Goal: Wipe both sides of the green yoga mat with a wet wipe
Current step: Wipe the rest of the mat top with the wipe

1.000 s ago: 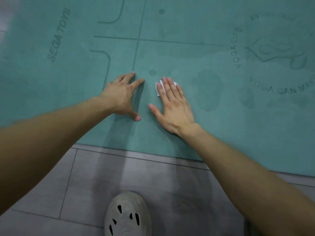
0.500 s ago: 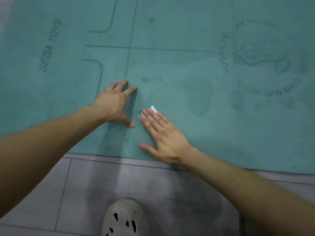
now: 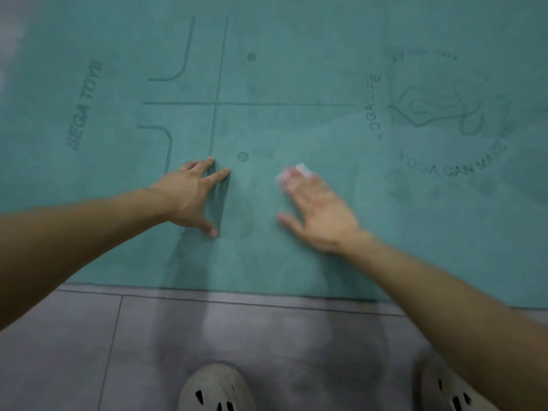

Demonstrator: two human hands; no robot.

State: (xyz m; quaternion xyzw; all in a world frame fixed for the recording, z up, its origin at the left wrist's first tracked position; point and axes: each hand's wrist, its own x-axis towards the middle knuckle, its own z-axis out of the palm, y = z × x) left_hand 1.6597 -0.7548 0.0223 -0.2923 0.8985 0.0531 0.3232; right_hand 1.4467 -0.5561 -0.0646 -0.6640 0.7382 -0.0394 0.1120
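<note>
The green yoga mat (image 3: 296,126) lies flat on the floor and fills the upper two thirds of the head view, printed side up with lines, dots and a round logo. My left hand (image 3: 191,192) rests flat on it, fingers spread, holding nothing. To its right my right hand (image 3: 317,215) presses the white wet wipe (image 3: 301,170) flat against the mat under its fingers. Only the wipe's far edge shows past the fingertips, and this hand is blurred by motion.
Grey floor tiles (image 3: 89,351) run along the mat's near edge. My two pale perforated shoes, one (image 3: 218,390) in the middle and one (image 3: 453,393) at the right, stand on the tiles just short of the mat. Darker damp patches (image 3: 421,188) show near the logo.
My right hand pulled the wipe back toward the mat's near edge, then pushed it away again and to the right. My left hand has stayed planted on the mat.
</note>
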